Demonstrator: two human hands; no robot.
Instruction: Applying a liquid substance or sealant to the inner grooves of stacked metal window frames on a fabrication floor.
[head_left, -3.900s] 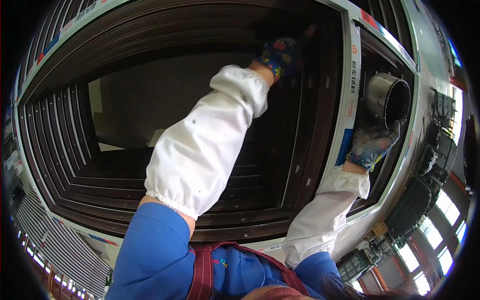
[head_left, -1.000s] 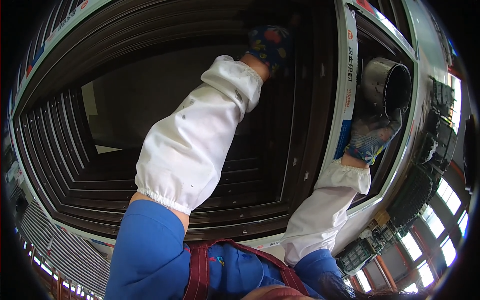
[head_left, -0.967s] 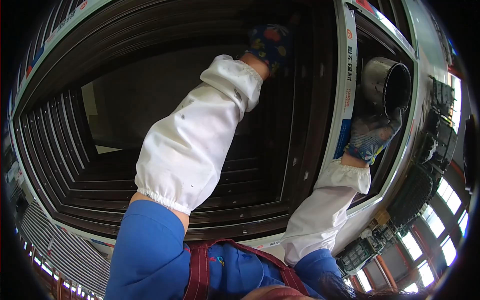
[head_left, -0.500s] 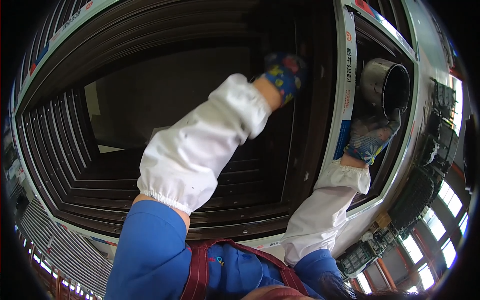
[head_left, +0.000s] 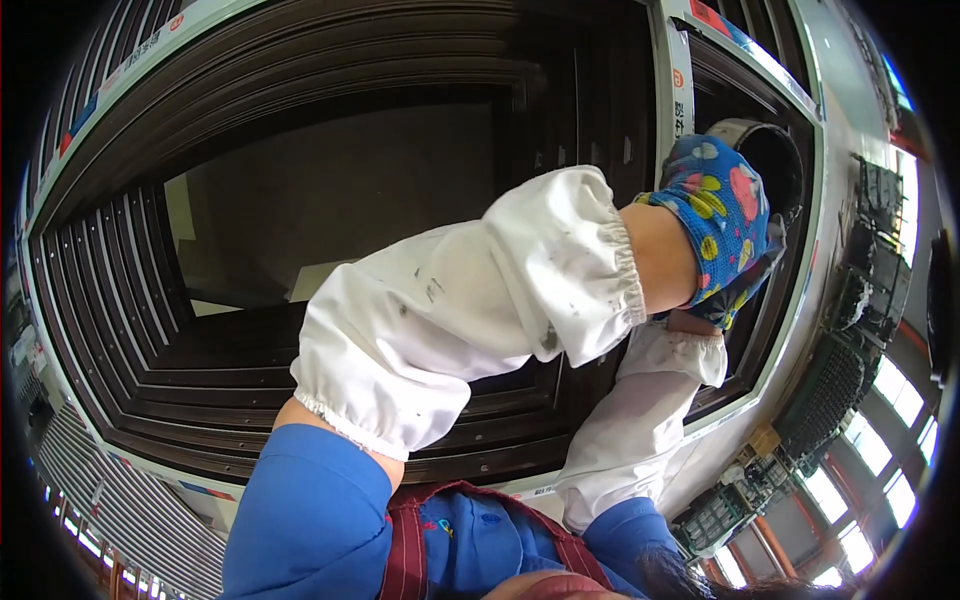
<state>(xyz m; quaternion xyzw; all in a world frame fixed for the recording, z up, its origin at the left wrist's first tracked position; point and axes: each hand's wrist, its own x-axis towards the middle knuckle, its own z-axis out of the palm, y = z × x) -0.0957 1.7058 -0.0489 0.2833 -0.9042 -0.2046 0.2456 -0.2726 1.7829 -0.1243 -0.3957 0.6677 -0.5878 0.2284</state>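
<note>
My left hand [head_left: 718, 205], in a blue glove with a colourful pattern, reaches across to the grey cylindrical can [head_left: 738, 130] and covers part of its dark mouth. Its fingers are hidden behind the back of the hand. Most of my right hand [head_left: 745, 290] is covered by the left one. Its dark-palmed glove shows at the near rim of the can, gripping it. The can lies tilted in the narrow right-hand section of a stack of dark brown frames [head_left: 620, 240]. White sleeve covers are on both forearms, the left one marked with dark smudges.
A pale printed strip [head_left: 673, 60] runs along the divider between the wide opening and the narrow section. Inside the wide opening lies a dark panel [head_left: 340, 195]. Ribbed grey lengths [head_left: 130, 490] lie at lower left. Dark crates or racks [head_left: 835, 370] stand beyond the right edge.
My left hand has swung right from above the dark frame to the can, now overlapping my right hand. The right hand stays by the can's rim.
</note>
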